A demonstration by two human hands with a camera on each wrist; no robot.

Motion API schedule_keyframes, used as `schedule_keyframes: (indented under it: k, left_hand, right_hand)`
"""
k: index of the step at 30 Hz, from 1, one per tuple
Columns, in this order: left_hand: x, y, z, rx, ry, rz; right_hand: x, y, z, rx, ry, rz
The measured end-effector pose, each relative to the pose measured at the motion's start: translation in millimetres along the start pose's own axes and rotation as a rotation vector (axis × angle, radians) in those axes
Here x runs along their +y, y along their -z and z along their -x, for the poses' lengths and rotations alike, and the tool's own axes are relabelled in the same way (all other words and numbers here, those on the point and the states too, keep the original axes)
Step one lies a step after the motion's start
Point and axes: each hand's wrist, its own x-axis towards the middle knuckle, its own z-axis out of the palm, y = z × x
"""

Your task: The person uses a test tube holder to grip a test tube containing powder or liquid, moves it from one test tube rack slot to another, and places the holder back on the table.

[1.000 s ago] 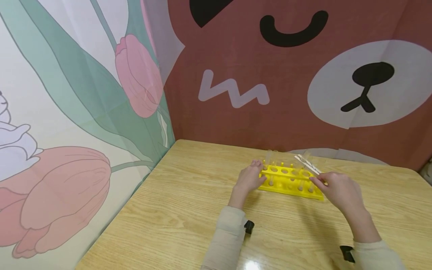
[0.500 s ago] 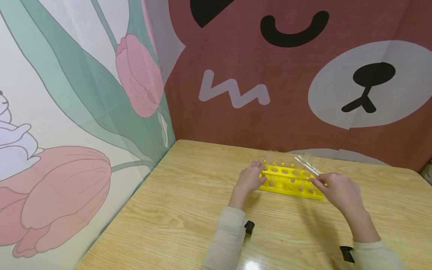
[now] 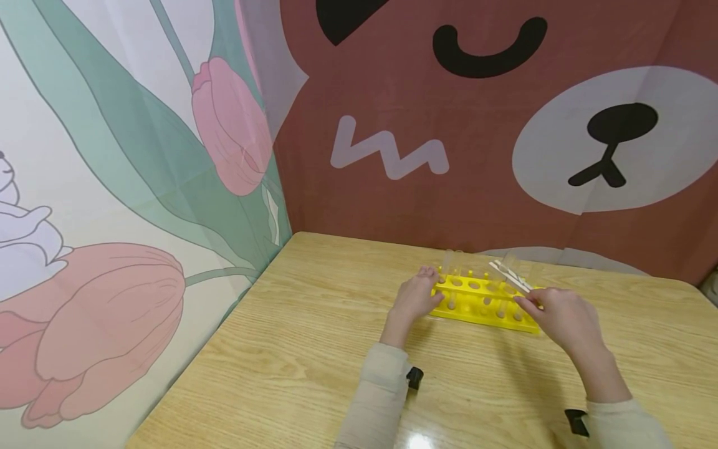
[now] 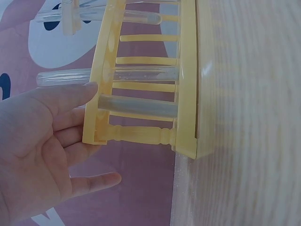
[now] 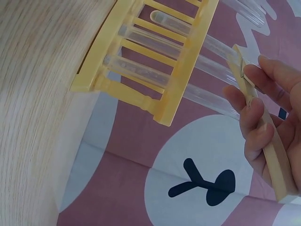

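A yellow test tube rack stands on the table with several clear test tubes in it. My left hand grips the left end of its top plate, thumb in front and fingers curled behind. My right hand holds a wooden test tube clamp by its handle, fingers wrapped round it. The clamp's jaws are around the upper part of a test tube, third from the rack's right end. That tube's rounded bottom hangs above the rack's base, while the two tubes beside it reach down to the base.
The wood-grained table extends around the rack. Behind it hangs a brown cloth with a bear face, and a tulip-print cloth covers the left side. Black wrist mounts sit on both sleeves.
The clamp's tip and the tube it holds have sunk very slightly toward the rack's base. My left hand stays in place on the rack.
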Motion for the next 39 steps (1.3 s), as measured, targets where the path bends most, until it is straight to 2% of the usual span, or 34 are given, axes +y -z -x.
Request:
schedule_keyframes:
  k: [16, 39]
  left_hand:
    - [-0.1, 0.4, -0.5, -0.006, -0.001, 0.000]
    - [-0.7, -1.4, -0.7, 0.000, -0.001, 0.025]
  right_hand:
    - [0.5, -2.2, -0.8, 0.017, 0.009, -0.006]
    - [2.6, -7.1, -2.3, -0.027, 0.005, -0.037]
